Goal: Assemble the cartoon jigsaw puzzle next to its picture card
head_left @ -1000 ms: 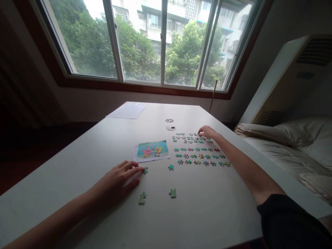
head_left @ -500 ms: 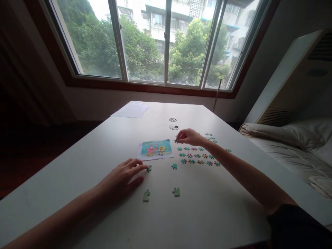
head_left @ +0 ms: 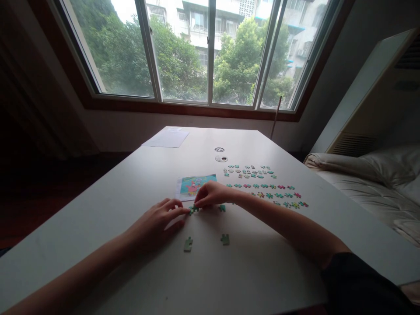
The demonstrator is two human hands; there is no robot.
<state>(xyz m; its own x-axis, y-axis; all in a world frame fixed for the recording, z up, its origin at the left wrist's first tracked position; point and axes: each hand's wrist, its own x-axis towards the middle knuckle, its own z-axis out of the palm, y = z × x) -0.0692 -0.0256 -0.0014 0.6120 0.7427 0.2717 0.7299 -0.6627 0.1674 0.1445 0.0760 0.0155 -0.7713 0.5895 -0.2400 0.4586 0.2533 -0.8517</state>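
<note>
My left hand [head_left: 156,222] lies on the white table [head_left: 98,205], fingers stretched, with its fingertips touching a small green puzzle piece [head_left: 191,210]. My right hand [head_left: 211,194] is pinched on another green piece [head_left: 196,208] and presses it against the first. Behind the hands lies a cartoon reference picture [head_left: 197,185], partly covered by my right hand. Three loose green pieces lie nearby: one [head_left: 222,208] just right of my right hand, and two nearer me [head_left: 188,244] [head_left: 225,239].
Rows of several loose coloured pieces [head_left: 265,188] are spread on the table's right side. Two round cable holes [head_left: 221,158] sit further back, a white paper sheet [head_left: 166,138] at the far left. A bed with pillows [head_left: 370,175] stands right of the table, beside a white cabinet.
My right hand came back from the far rows of pieces to the spot by my left fingertips, carrying a green piece. My left hand stayed put.
</note>
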